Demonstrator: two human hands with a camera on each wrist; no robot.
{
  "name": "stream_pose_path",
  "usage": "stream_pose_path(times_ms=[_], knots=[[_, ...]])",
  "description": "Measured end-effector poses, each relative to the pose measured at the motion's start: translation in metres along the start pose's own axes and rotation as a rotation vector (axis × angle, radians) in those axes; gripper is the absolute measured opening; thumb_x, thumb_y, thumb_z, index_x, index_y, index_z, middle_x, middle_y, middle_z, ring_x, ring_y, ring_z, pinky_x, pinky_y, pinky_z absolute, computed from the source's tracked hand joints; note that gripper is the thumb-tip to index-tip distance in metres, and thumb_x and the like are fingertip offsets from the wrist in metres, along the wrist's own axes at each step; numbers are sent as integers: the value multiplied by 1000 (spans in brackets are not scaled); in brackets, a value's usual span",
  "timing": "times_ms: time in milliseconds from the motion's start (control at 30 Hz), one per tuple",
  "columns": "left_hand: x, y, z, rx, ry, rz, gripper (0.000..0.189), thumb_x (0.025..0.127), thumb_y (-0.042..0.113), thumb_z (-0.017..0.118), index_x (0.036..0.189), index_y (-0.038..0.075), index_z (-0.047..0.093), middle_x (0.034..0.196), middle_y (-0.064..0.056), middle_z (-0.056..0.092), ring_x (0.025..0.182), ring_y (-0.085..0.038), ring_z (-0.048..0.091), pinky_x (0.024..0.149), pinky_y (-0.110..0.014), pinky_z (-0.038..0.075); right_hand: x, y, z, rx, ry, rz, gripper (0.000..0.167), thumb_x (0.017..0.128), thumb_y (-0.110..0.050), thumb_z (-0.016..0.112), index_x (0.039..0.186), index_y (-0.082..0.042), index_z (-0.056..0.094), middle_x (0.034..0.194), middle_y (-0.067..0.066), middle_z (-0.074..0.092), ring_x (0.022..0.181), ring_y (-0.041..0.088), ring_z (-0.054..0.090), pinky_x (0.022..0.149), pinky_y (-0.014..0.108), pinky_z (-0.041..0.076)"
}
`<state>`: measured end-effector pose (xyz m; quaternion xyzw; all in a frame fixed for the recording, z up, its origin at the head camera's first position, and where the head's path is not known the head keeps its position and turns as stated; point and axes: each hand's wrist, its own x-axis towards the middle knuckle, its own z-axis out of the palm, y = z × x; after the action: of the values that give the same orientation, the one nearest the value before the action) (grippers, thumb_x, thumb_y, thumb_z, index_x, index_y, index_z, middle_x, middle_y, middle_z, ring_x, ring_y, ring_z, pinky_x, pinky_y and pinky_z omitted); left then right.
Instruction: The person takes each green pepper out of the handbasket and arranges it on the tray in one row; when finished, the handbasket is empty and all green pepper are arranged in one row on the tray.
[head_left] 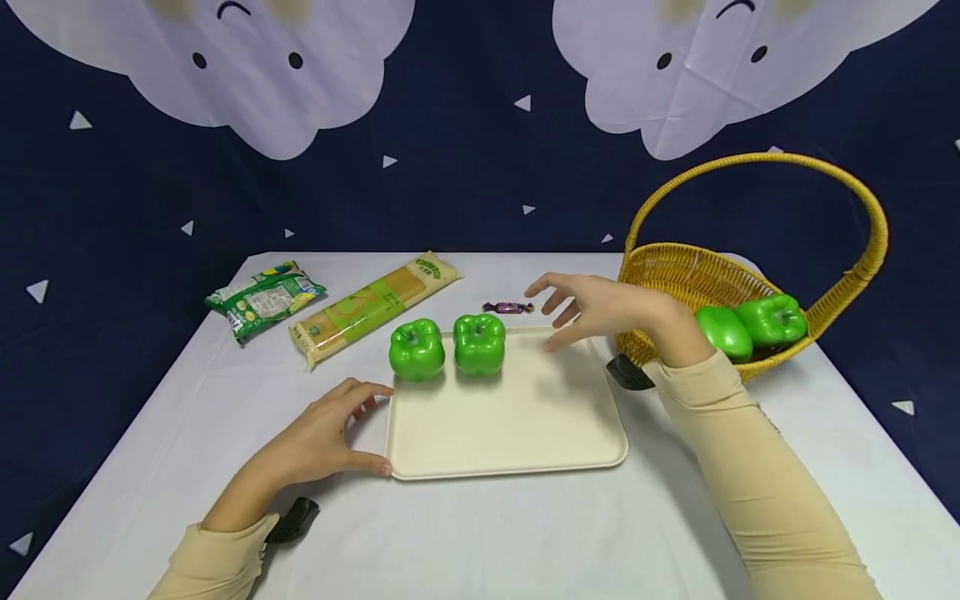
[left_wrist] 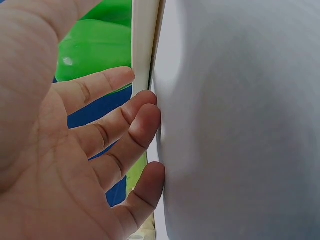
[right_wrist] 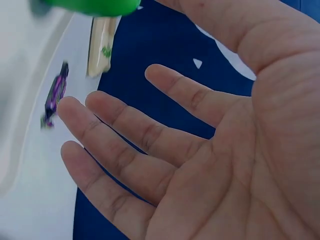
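Dark-blue cloud-print cloth [head_left: 450, 200] backs a white tabletop [head_left: 480, 542]. Two glossy green bell peppers [head_left: 479, 344] sit at the far left of a cream rectangular tray [head_left: 510, 425], its long axis running left-right. They lie left of the empty right hand [head_left: 607, 308], fingers spread. The left hand [head_left: 318, 437], fingers apart, meets the tray's left rim. One yellow wicker basket [head_left: 678, 271] holds two similar green peppers [head_left: 771, 321].

The bright worktop [head_left: 510, 537] and the tray [head_left: 495, 433] are catching soft shadows; both wrist views are looking dimmer.
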<state>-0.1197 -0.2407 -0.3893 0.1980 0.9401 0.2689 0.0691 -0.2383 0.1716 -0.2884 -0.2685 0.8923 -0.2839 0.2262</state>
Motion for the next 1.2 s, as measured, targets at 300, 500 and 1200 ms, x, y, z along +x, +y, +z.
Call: stream_pose_path(times_ms=[300, 500, 1200], knots=[[0, -1, 1, 7, -1, 2, 101, 63, 58, 99, 148, 20, 59, 125, -4, 65, 113, -23, 60, 95, -50, 55, -31, 15, -25, -30, 32, 51, 70, 91, -31, 88, 152, -18, 56, 147, 20, 62, 130, 39, 68, 108, 52, 57], [0, -2, 1, 12, 1, 6, 101, 64, 59, 99, 148, 20, 59, 125, -4, 65, 113, -23, 60, 94, -50, 55, -49, 28, -40, -65, 57, 58, 63, 92, -27, 88, 148, -16, 62, 145, 18, 64, 131, 39, 68, 109, 53, 56], [1, -1, 0, 7, -6, 10, 101, 64, 59, 99, 148, 20, 59, 126, -6, 65, 112, -23, 60, 92, -48, 54, -95, 67, -65, -207, 73, 194, 67, 94, -28, 85, 151, -7, 58, 147, 26, 61, 126, 44, 68, 103, 58, 57]])
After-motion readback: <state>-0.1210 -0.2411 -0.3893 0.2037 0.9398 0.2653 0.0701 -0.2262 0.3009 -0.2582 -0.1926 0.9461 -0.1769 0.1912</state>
